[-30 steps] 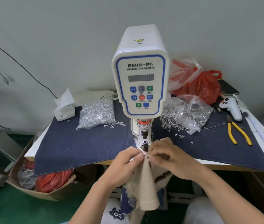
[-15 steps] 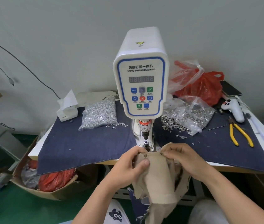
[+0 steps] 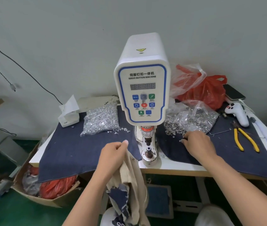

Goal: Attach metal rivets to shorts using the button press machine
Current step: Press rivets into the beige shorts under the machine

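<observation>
— Shorts (image 3: pixel 129 175) are hanging off the desk's front edge, bunched in the left hand (image 3: pixel 113 155), whose fingers are curling round the beige cloth. Why there?

— Probably keeping the fabric close to the press's lower die (image 3: pixel 148 150), which is sitting bare near the front edge, so it can be slid on quickly.

— And the right hand (image 3: pixel 196 144)?

— It is reaching past the die toward the desk's right side, fingers bent down onto the loose rivets (image 3: pixel 173 128) spilling from the clear bag (image 3: pixel 194 115). Whether it is pinching one already, I cannot tell.

— So a fresh rivet is being fetched?

— That is my guess. Farther back, the button press machine (image 3: pixel 142 88) is standing at mid-desk, with a second bag of studs (image 3: pixel 101 119) lying to its left, and yellow pliers (image 3: pixel 245 139) are lying toward the right edge.
</observation>
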`<state>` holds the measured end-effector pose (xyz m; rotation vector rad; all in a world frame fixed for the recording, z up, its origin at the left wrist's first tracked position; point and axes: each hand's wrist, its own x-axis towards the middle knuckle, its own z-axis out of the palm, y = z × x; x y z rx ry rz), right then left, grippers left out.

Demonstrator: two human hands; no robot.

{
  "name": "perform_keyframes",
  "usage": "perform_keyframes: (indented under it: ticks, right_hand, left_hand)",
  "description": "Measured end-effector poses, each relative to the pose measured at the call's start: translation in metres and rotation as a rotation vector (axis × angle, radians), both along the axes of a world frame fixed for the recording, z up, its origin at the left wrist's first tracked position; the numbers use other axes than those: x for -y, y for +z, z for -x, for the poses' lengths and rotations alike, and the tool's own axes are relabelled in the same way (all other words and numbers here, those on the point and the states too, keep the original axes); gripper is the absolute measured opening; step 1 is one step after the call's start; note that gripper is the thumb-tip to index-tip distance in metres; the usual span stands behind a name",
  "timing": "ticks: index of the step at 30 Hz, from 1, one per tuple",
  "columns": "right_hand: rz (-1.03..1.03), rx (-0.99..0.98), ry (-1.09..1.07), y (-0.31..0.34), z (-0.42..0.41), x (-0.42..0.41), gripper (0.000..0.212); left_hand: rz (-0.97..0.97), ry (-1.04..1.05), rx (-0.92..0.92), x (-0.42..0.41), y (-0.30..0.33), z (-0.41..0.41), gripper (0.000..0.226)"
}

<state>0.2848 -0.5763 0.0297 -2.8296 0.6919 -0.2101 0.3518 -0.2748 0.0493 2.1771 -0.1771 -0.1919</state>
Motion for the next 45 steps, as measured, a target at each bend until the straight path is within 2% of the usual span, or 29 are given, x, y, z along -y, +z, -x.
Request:
perform_keyframes:
  ticks: [1, 4, 7, 11, 15, 25, 30, 34, 38, 45]
  right_hand:
    - [0.034, -0.019, 0.008, -0.001, -0.003, -0.001, 0.024]
    - [0.108, 0.005, 0.012, -0.007, -0.007, -0.004, 0.013]
    - [0.116, 0.021, 0.004, -0.012, -0.007, -0.004, 0.019]
    - [-0.026, 0.141, -0.023, -0.006, -0.008, -0.004, 0.022]
    - [-0.232, 0.246, -0.059, 0.003, -0.002, -0.004, 0.009]
    - [-0.953, 0.323, -0.101, 0.010, 0.010, -0.028, 0.021]
    - [-1.081, 0.273, -0.051, 0.010, 0.010, -0.046, 0.019]
    - [-1.236, 0.227, -0.041, 0.012, 0.008, -0.061, 0.008]
    - [-1.380, 0.162, -0.052, 0.011, 0.007, -0.067, 0.007]
    - [-1.613, 0.110, -0.110, 0.015, 0.002, -0.083, 0.009]
  left_hand:
    - [-0.074, 0.036, 0.044, -0.002, 0.002, -0.013, 0.049]
    - [-0.249, 0.125, 0.074, -0.003, 0.005, -0.053, 0.009]
    - [-0.365, 0.191, 0.030, 0.002, -0.005, -0.077, 0.014]
    - [-0.462, 0.236, 0.099, 0.013, -0.027, -0.088, 0.024]
    - [-0.418, 0.288, 0.148, 0.017, -0.041, -0.093, 0.026]
    - [-0.353, 0.370, 0.177, 0.022, -0.043, -0.090, 0.018]
    - [-0.260, 0.411, 0.174, 0.020, -0.042, -0.084, 0.016]
    - [-0.100, 0.426, 0.145, 0.014, -0.035, -0.076, 0.018]
    - [0.107, 0.356, 0.128, 0.005, -0.026, -0.065, 0.014]
    - [0.322, 0.210, -0.021, -0.002, -0.021, -0.029, 0.008]
